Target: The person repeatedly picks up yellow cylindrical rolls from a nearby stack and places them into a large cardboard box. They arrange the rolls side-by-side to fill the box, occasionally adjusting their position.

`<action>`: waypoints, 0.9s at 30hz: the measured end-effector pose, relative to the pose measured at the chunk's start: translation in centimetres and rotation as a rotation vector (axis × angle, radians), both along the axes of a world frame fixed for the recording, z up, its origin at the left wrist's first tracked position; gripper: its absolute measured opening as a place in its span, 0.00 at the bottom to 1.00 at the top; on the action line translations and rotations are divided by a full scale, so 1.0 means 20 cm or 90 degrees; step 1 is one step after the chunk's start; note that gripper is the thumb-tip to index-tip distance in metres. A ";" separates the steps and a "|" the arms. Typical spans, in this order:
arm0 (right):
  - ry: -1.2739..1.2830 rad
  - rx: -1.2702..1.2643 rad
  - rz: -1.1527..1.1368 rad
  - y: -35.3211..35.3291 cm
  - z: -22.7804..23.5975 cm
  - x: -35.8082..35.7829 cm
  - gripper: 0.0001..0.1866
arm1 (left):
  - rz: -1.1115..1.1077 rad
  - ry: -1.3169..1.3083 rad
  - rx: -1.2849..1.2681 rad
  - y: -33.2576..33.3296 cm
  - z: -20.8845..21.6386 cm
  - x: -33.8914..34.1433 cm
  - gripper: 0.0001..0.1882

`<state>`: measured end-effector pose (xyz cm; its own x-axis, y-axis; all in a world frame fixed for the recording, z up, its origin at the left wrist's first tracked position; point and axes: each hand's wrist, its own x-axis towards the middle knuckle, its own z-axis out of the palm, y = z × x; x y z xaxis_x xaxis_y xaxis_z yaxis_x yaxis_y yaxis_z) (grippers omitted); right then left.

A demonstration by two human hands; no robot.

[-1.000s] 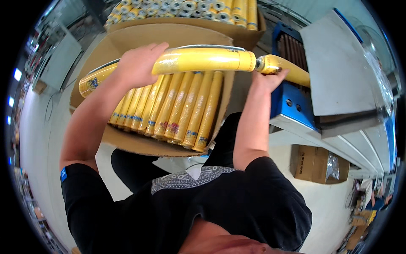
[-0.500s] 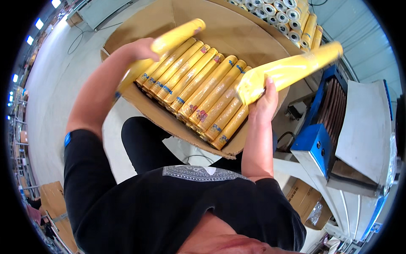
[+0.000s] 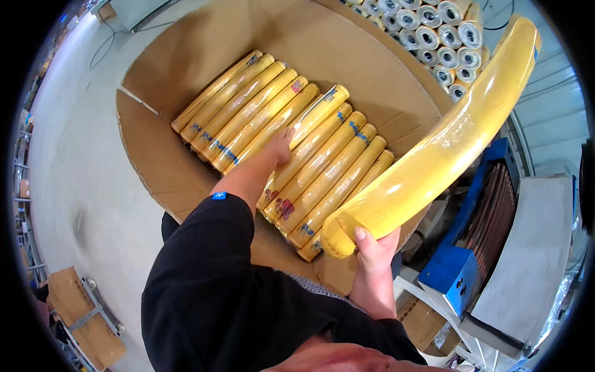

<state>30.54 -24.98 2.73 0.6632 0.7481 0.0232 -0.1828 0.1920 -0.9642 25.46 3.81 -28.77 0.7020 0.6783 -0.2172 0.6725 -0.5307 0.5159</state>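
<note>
A large cardboard box (image 3: 180,68) in front of me holds a slanted row of yellow film-wrapped rolls (image 3: 331,167), lying side by side. My left hand (image 3: 281,147) reaches down into the box, closed round a yellow roll (image 3: 319,113) that lies on top of the row near its middle. My right hand (image 3: 375,249) grips the near end of another yellow roll (image 3: 440,149), thumb on top. That roll tilts up and away to the right, over the box's right edge, and hides part of the row's right end.
Behind the box at the far right, several similar rolls (image 3: 427,37) are stacked with their ends facing me. A blue and grey machine (image 3: 449,273) with a pale sloping panel (image 3: 527,248) stands on the right. At the lower left is a cart with brown cardboard (image 3: 83,316).
My left hand has brought its roll from above the box's left side down onto the middle of the row. The right hand has come lower and nearer, its roll now tilted more steeply.
</note>
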 end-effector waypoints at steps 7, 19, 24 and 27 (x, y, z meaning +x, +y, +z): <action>-0.005 0.014 0.057 0.08 -0.03 -0.03 0.37 | -0.194 0.053 -0.178 0.23 0.13 -0.16 0.38; -0.012 0.013 0.077 0.12 -0.01 -0.10 0.35 | -0.211 0.354 -0.171 0.01 0.35 -0.32 0.39; -0.027 -0.021 0.051 0.14 0.00 -0.14 0.35 | -0.175 0.149 -0.312 0.18 0.80 -0.07 0.41; -0.226 -0.230 0.030 0.18 -0.04 -0.11 0.37 | -0.145 -0.489 -0.939 0.12 1.15 0.01 0.40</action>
